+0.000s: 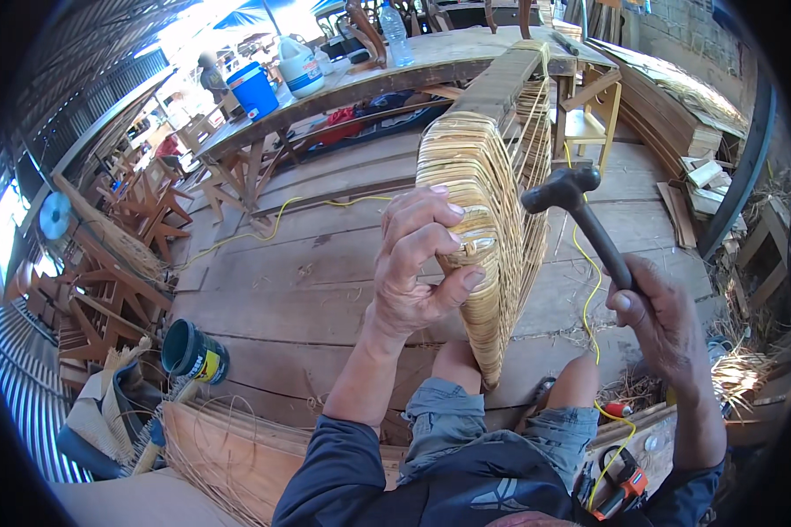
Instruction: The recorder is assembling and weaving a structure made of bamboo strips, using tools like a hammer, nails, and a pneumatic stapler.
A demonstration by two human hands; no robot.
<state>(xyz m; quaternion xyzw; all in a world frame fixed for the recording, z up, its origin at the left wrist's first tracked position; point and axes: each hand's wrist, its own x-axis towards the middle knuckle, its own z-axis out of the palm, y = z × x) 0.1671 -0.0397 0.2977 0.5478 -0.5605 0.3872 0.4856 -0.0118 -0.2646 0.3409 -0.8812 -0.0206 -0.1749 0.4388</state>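
Observation:
A long piece wound with tan rattan strips (pixel 479 325) rises between my knees, its far end resting at the workbench. My left hand (pixel 404 272) is closed round its near left edge, fingers curled over the strips and thumb against the side. Whether a nail or a strip end is pinched there, I cannot make out. My right hand (pixel 664 321) grips a dark hammer (pixel 599 233) by the lower handle. The hammer head is raised to the right of the rattan, apart from it.
A wooden workbench (pixel 453 70) holds a blue bucket (pixel 253 90), a white jug (pixel 297 66) and a bottle (pixel 396 35). A yellow cord (pixel 580 255) crosses the plank floor. Near me are a dark green bucket (pixel 193 351) and an orange-black power tool (pixel 626 483). Boards (pixel 655 105) are stacked right.

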